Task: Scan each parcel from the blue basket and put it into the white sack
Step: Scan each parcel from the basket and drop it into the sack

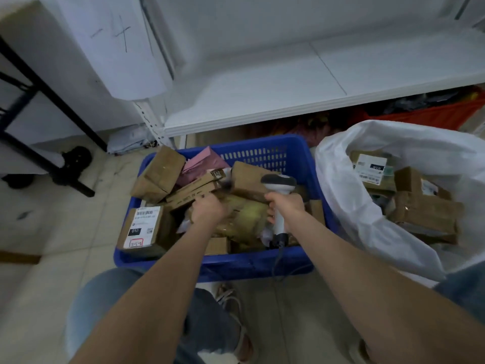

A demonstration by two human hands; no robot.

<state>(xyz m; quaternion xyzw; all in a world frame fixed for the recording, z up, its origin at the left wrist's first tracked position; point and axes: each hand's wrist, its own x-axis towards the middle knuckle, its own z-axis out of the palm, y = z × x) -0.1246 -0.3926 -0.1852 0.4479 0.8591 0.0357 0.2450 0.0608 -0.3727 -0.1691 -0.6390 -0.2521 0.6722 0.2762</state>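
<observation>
The blue basket (252, 264) sits on the floor in front of me, full of several brown cardboard parcels and a pink mailer (200, 164). My left hand (208, 208) reaches into its middle with fingers curled round the near end of a long flat brown box (195, 189). My right hand (284, 208) grips the handle of a white and grey barcode scanner (279, 186), held upright over the basket. A labelled box (143, 228) lies at the basket's left. The white sack (349, 206) stands open to the right, with several parcels inside.
A white shelf (262, 111) runs behind the basket, with red and dark bags beneath it. A black table frame (52, 101) and its foot stand at the left. My knees and sandalled foot are below the basket on the tiled floor.
</observation>
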